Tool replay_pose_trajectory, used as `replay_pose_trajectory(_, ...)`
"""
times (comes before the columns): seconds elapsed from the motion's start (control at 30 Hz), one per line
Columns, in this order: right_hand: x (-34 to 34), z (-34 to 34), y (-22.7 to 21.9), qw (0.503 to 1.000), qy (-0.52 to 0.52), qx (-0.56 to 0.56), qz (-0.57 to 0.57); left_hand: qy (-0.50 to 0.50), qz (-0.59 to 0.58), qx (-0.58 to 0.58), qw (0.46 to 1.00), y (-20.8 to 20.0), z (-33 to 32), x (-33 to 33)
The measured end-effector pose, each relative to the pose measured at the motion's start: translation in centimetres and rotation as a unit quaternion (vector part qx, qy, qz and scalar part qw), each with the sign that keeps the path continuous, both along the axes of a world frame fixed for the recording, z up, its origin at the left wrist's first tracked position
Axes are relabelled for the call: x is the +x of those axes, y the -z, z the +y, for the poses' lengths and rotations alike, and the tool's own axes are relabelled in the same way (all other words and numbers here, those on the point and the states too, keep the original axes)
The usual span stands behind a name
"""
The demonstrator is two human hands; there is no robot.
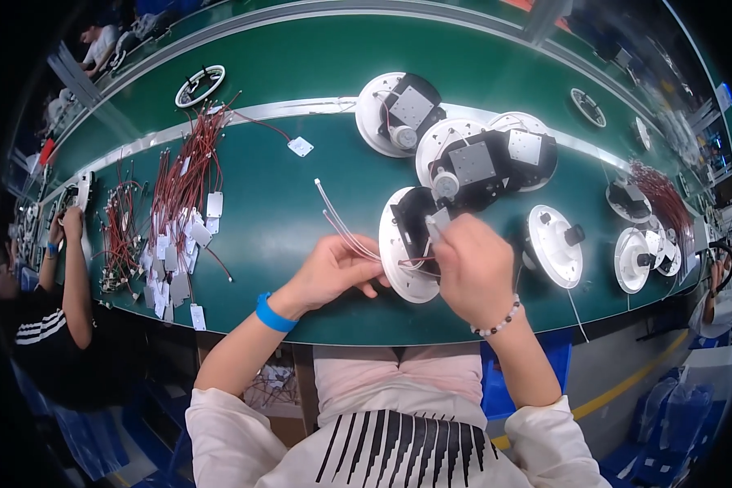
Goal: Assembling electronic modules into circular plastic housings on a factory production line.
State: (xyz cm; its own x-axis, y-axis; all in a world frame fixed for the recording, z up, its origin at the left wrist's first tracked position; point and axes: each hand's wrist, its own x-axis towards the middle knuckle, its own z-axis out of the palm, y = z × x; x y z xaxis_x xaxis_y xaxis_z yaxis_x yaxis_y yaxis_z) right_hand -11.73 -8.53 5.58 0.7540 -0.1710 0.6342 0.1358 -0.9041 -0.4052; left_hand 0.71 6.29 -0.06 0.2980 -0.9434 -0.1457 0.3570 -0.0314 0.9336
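Note:
In front of me a round white housing [392, 232] with a black bracket [413, 215] stands tilted on its rim. My left hand [337, 272], with a blue wristband, is closed at the left rim, its thumb and forefinger where thin white wires [342, 228] come out. The wires' free ends point up and left. Over the right side of the housing, my right hand [476, 264] is closed on a small pale flat piece [437, 221]. A red wire [415, 261] runs across the housing toward that hand; its far end is hidden behind the fingers.
Piles of red-wired white plates [189, 232] lie left. Beyond my hands sit several assembled housings [374, 102] with grey plates. Another white housing [555, 244] stands right, near smaller ones and more red wires [663, 195]. A co-worker's hand [73, 221] is at the far left.

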Motion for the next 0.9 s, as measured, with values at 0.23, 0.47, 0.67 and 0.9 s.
replay_pose_trajectory(0.23,-0.6,0.3,-2.7,0.988,-0.005,0.155,-0.024,-0.014,-0.006,0.012,1.000,-0.1,0.1,0.0)
replay_pose_trajectory(0.47,-1.8,0.4,-2.8,0.980,-0.076,0.115,0.143,-0.025,-0.021,0.031,0.999,0.0,0.0,-0.1)
replay_pose_trajectory(0.67,-1.5,0.5,-2.0,0.985,-0.046,0.055,0.156,-0.015,-0.008,0.034,0.999,-0.5,0.0,-0.2)
replay_pose_trajectory(0.9,-1.2,1.4,-0.9,0.994,-0.010,-0.017,0.109,-0.005,0.003,0.000,1.000,-0.3,0.2,-0.1)
